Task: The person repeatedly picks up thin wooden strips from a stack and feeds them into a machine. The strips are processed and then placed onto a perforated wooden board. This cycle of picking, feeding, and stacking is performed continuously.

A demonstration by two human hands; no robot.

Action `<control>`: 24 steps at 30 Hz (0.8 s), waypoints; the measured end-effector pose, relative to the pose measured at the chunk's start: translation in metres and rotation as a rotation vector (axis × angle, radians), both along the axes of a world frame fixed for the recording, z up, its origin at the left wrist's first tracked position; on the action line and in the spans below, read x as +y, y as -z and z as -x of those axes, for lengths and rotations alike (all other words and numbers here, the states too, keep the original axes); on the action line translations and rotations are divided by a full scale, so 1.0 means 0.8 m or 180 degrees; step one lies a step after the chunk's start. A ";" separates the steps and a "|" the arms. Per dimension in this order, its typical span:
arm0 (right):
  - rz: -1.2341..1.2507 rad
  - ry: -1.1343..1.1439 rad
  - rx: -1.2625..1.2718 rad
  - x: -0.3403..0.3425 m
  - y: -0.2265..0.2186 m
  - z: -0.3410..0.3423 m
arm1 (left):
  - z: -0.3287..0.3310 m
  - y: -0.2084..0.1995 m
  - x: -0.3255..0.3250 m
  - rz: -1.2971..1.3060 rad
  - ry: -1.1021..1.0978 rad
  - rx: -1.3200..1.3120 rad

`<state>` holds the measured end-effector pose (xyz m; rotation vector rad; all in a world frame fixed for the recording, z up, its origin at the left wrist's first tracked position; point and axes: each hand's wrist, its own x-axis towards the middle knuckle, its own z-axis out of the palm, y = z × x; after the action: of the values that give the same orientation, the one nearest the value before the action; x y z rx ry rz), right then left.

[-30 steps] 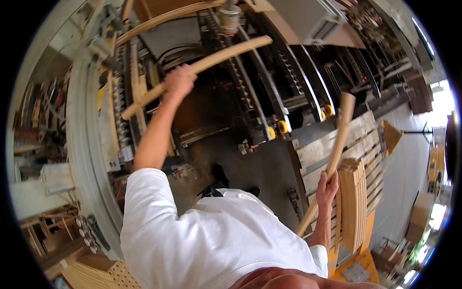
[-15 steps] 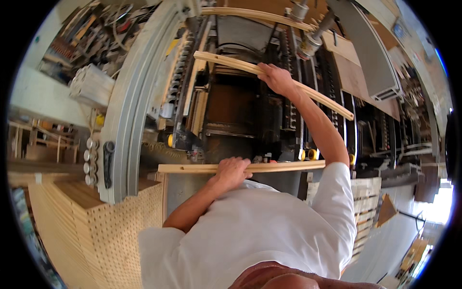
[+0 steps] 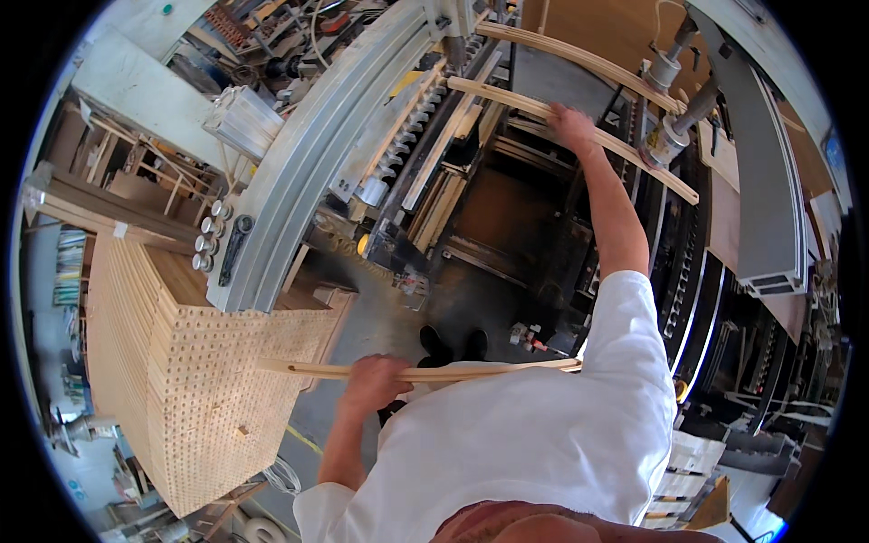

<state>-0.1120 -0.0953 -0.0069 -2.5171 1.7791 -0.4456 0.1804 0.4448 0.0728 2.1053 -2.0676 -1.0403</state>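
The view has swung leftward since half a second ago, so the tall wooden stack (image 3: 213, 407) with rows of round holes now shows much more fully at the lower left. The left hand (image 3: 376, 385) has its grip closed around the near strip (image 3: 489, 371), a long, slim piece of pale wood held in front of the torso. This strip's long axis runs crosswise, almost level; its left end now points at the stack and overlaps the holed face in the view, while its right end lies by the white shirt (image 3: 525, 434).

The right hand (image 3: 572, 127) has its grip closed over the middle of the far strip (image 3: 647, 163), above the machine (image 3: 339, 154). That strip has shifted farther from the body, toward the back strip (image 3: 579, 59), and now passes just beside a metal cylinder (image 3: 665, 145). Its long axis slants from upper left to lower right, roughly alongside the back strip.
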 end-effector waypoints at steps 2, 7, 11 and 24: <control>-0.0083 -0.0055 -0.0053 -0.007 0.002 -0.005 | -0.007 -0.009 0.006 -0.0010 -0.0165 -0.0036; -0.0001 -0.0314 -0.0204 -0.018 0.004 -0.029 | -0.021 -0.006 0.017 0.0020 -0.0501 -0.0240; 0.0010 -0.0426 -0.0165 -0.024 0.006 -0.033 | -0.028 0.008 0.024 0.0011 -0.0801 -0.0387; -0.0057 -0.0241 0.0359 -0.016 -0.011 -0.025 | -0.020 -0.078 0.115 0.0741 -0.2116 0.0027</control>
<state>-0.0918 -0.1082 0.0018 -2.6359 1.7069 -0.2889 0.1967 0.5366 0.1349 2.3689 -1.2317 -0.6663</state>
